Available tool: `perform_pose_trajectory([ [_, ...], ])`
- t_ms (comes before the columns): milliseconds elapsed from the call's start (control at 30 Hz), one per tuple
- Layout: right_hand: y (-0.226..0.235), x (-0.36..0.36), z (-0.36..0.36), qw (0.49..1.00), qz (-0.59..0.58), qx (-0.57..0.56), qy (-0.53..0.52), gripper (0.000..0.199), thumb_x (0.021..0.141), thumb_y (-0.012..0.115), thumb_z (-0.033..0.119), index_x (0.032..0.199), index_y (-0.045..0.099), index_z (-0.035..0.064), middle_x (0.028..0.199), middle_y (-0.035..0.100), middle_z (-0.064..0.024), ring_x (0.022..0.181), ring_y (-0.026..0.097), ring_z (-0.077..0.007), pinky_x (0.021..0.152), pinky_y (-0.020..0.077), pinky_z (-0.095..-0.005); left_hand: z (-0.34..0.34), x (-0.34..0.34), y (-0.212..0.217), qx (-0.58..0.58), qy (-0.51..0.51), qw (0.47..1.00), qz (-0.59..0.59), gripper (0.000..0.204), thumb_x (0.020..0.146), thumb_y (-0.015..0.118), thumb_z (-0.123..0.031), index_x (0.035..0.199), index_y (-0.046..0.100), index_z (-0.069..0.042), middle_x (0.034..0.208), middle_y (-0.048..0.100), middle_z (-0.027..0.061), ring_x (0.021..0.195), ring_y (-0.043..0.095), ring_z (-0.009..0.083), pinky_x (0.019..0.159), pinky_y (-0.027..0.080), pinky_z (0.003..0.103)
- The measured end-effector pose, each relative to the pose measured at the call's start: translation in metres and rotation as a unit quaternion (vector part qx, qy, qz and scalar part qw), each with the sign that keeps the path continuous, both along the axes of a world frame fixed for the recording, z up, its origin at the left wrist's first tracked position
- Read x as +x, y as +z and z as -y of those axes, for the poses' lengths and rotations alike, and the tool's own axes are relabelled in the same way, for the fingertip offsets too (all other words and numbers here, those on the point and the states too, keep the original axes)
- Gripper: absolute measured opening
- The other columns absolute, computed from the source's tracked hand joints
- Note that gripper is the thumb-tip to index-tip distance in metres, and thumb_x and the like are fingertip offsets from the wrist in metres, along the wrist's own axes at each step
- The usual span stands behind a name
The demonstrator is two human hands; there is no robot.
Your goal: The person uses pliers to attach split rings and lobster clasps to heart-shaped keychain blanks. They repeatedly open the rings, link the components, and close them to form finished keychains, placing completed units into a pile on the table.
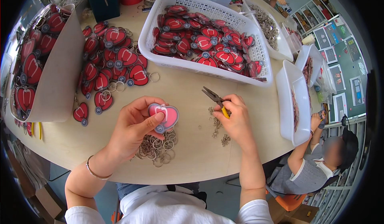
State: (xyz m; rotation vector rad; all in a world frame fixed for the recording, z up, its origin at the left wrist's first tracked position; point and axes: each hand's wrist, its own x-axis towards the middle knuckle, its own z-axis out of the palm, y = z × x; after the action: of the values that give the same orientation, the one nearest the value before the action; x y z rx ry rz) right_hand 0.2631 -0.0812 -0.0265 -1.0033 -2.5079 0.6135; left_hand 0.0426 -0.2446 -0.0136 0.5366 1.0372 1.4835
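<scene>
My left hand (138,122) pinches a red heart-shaped tag (169,116) with a grey border between thumb and fingers. Below it lies a pile of metal split rings (157,149), partly hidden by that hand. My right hand (236,118) grips yellow-handled pliers (216,98), their dark jaws pointing up and left, slightly parted. Beside and under the right hand are small loose metal links (216,124) in little heaps. Beyond my hands stands a white perforated basket (240,77) full of similar heart tags (206,43).
At left, heart keychains (114,60) with rings lie heaped beside a filled pale bin (60,72). Yellow-handled pliers (40,130) rest near the left edge. A white tray (301,104) stands right, a ring-filled tray (266,24) behind. A seated person (316,160) works at right.
</scene>
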Motion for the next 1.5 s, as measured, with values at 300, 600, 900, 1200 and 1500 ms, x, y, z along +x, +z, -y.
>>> perform_pose_trajectory([
  [300, 0.016, -0.011, 0.023, 0.983, 0.021, 0.015, 0.181, 0.014, 0.068, 0.074, 0.003, 0.075, 0.062, -0.001, 0.098, 0.056, -0.009, 0.097, 0.052, -0.0268, 0.085, 0.0402, -0.0379, 0.001, -0.002, 0.0, 0.006, 0.022, 1.0, -0.003, 0.028, 0.09, 0.063, -0.015, 0.113, 0.056, -0.001, 0.095, 0.066, 0.0064, 0.082, 0.066, 0.0143, 0.061, 0.056, 0.024],
  [600, 0.013, -0.013, 0.023, 0.984, 0.05, -0.002, 0.17, 0.017, 0.069, 0.075, 0.006, 0.074, 0.061, -0.0012, 0.099, 0.056, -0.0088, 0.099, 0.051, -0.0267, 0.086, 0.0398, -0.039, 0.002, 0.002, 0.006, 0.001, 0.024, 0.999, -0.034, 0.027, 0.089, 0.065, -0.013, 0.111, 0.055, -0.002, 0.095, 0.065, 0.0041, 0.082, 0.063, 0.0101, 0.062, 0.055, 0.022],
  [900, 0.053, -0.023, 0.034, 0.963, -0.098, -0.236, 0.09, 0.013, 0.074, 0.073, 0.005, 0.08, 0.063, -0.0007, 0.098, 0.056, -0.0074, 0.09, 0.055, -0.0206, 0.079, 0.0442, -0.0298, 0.006, 0.013, -0.002, 0.077, 0.063, 0.983, -0.153, 0.018, 0.089, 0.062, -0.006, 0.106, 0.057, 0.0, 0.089, 0.063, 0.0025, 0.08, 0.057, 0.0049, 0.062, 0.047, 0.019],
  [1200, 0.059, -0.064, 0.042, 0.923, -0.136, -0.331, 0.145, 0.012, 0.082, 0.069, 0.01, 0.082, 0.063, -0.0003, 0.097, 0.055, -0.0049, 0.088, 0.055, -0.015, 0.082, 0.0425, -0.0281, 0.01, 0.012, 0.002, 0.097, 0.048, 0.961, -0.256, 0.017, 0.086, 0.063, 0.001, 0.103, 0.059, 0.002, 0.087, 0.062, 0.0061, 0.076, 0.058, 0.0078, 0.062, 0.048, 0.022],
  [1500, 0.052, -0.067, 0.039, 0.879, -0.157, -0.427, 0.143, 0.012, 0.082, 0.069, 0.009, 0.082, 0.063, -0.0014, 0.096, 0.054, -0.0044, 0.086, 0.052, -0.0126, 0.079, 0.0417, -0.0259, 0.013, 0.008, 0.009, 0.16, 0.042, 0.887, -0.432, 0.019, 0.082, 0.062, 0.01, 0.099, 0.057, 0.003, 0.089, 0.062, 0.0106, 0.081, 0.064, 0.0178, 0.071, 0.052, 0.027],
])
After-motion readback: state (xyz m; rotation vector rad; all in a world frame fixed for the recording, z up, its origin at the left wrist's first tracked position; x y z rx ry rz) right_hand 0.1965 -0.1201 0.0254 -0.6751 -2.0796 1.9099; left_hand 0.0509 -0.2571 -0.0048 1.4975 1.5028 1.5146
